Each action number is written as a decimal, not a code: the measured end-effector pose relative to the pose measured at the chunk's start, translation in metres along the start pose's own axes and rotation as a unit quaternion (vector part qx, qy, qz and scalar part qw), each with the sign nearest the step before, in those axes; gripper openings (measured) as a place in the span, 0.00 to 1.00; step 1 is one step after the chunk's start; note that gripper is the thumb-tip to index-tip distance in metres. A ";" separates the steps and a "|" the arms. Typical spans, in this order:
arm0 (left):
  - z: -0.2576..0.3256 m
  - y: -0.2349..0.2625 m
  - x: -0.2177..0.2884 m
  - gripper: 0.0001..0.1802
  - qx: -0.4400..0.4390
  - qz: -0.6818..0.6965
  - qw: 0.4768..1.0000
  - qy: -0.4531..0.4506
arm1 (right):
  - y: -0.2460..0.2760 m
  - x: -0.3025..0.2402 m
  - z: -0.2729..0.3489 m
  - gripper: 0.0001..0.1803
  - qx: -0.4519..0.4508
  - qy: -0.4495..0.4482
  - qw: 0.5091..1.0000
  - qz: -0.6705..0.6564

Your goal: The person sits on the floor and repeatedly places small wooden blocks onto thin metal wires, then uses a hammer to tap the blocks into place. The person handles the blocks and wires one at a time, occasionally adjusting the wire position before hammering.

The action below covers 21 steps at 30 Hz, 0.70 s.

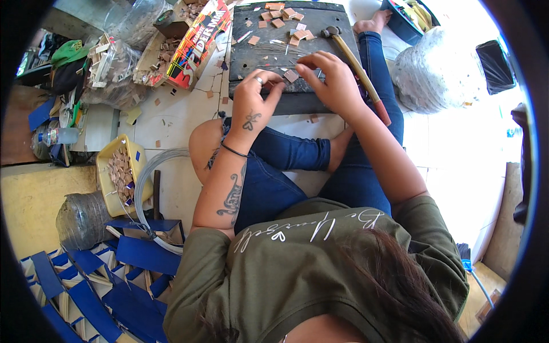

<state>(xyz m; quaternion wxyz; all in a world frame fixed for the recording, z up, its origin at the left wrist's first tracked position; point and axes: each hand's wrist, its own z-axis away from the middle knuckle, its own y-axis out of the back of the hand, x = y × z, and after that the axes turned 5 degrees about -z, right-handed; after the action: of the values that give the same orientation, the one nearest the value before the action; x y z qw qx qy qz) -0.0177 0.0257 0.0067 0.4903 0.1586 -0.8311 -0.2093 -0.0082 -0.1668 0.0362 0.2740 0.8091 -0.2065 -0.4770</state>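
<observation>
Both my hands are raised over the near edge of a low black worktop [323, 16]. My left hand [259, 94] has its fingers curled in, thumb close to the index finger; anything in that pinch is too small to make out. Across from it, my right hand [330, 80] bends its thumb and fingers toward each other, their contents also unclear. A small brown square tile [291, 75] shows between the fingertips of the two hands. Thin straight wires [273, 48] lie just beyond them. Farther back are several loose square tiles [278, 23]. A wooden-handled hammer [363, 80] rests along the worktop's right side.
At left stand a yellow tub [101, 177] of small tiles, a wire coil [139, 191] and a printed carton [197, 43]. Blue-topped pieces [134, 253] crowd the lower left. A full plastic bag [426, 71] and a dark basin [407, 28] sit at right. My legs flank the worktop's near side.
</observation>
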 end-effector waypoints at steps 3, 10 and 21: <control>-0.001 -0.002 -0.011 0.04 0.035 0.012 0.999 0.039 | -0.011 0.007 0.016 0.20 -0.045 0.098 0.989 0.098; -0.005 -0.017 -0.015 0.04 0.072 0.020 0.997 0.015 | -0.002 0.020 0.030 0.24 -0.019 0.106 0.973 0.203; -0.009 -0.021 -0.010 0.06 0.104 -0.085 0.990 -0.031 | 0.063 0.043 0.073 0.25 -0.017 -0.147 0.947 0.285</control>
<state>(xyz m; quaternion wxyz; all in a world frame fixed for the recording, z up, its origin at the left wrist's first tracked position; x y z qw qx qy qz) -0.0044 0.0101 -0.0077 0.4256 0.2725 -0.8466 -0.1671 -0.0575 -0.2585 0.0189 0.3787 0.6323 -0.4588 -0.4962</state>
